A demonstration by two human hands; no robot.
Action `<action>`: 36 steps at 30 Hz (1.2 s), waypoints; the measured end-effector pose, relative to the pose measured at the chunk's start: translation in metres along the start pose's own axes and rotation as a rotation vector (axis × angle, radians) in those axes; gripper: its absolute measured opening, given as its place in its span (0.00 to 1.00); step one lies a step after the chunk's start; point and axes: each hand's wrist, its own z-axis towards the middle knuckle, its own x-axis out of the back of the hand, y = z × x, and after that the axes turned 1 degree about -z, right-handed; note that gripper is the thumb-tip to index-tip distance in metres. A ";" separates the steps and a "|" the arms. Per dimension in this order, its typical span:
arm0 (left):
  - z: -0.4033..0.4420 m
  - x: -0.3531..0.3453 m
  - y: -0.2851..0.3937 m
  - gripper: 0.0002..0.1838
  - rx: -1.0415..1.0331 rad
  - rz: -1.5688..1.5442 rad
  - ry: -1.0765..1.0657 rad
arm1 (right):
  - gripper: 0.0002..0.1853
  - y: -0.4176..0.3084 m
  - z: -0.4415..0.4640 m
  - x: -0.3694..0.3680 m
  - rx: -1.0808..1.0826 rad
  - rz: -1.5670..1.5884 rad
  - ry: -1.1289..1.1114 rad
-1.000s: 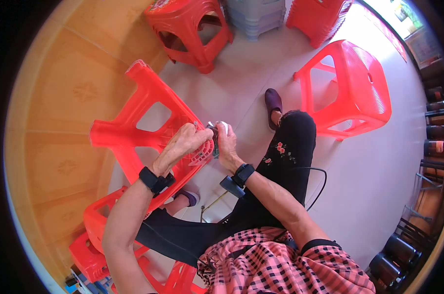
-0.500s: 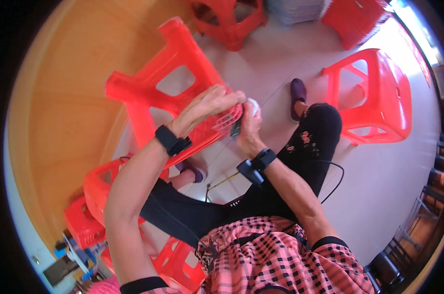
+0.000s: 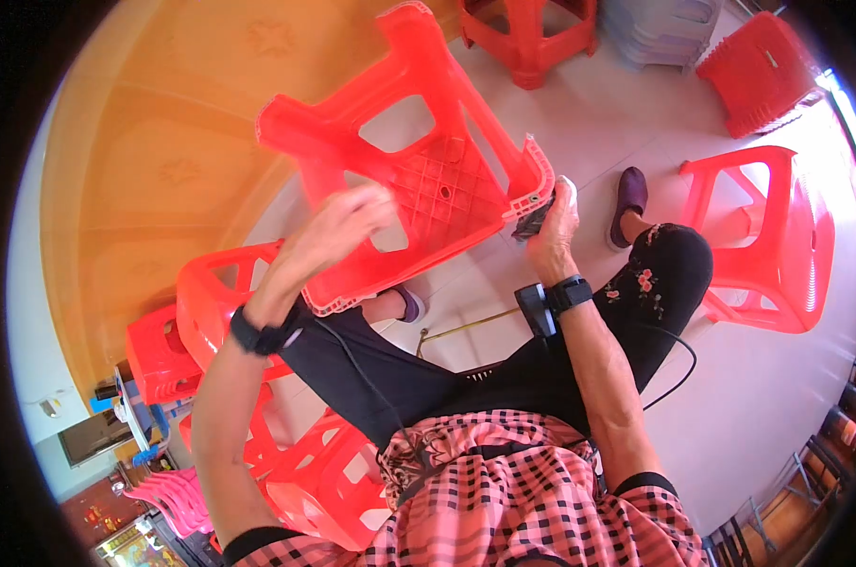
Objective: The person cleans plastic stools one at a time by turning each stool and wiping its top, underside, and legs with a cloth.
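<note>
A red plastic stool (image 3: 452, 180) lies tipped over before me, its ribbed underside facing up. My right hand (image 3: 555, 231) is closed round a dark crumpled thing (image 3: 532, 223) and a small white piece (image 3: 567, 185), right at the hollow end of the stool's right leg. My left hand (image 3: 352, 222) is over the near left part of the stool, its fingers curled together and slightly blurred. What it holds, if anything, is hidden. Both wrists wear black straps with small devices.
An upright red stool (image 3: 778, 236) stands right of my knee, and more red stools (image 3: 211, 312) are at the left. Stacked grey stools (image 3: 659, 33) and red ones (image 3: 763, 76) are at the back. A wooden wall (image 3: 163, 170) rises on the left.
My left hand has come away from the leg end, back to the left and apart from my right hand. The tipped stool has turned, showing more of its underside. The view has shifted too.
</note>
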 end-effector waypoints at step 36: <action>0.002 -0.120 -0.156 0.17 -0.025 -1.689 0.917 | 0.17 0.064 -0.047 0.034 0.214 -0.987 -0.807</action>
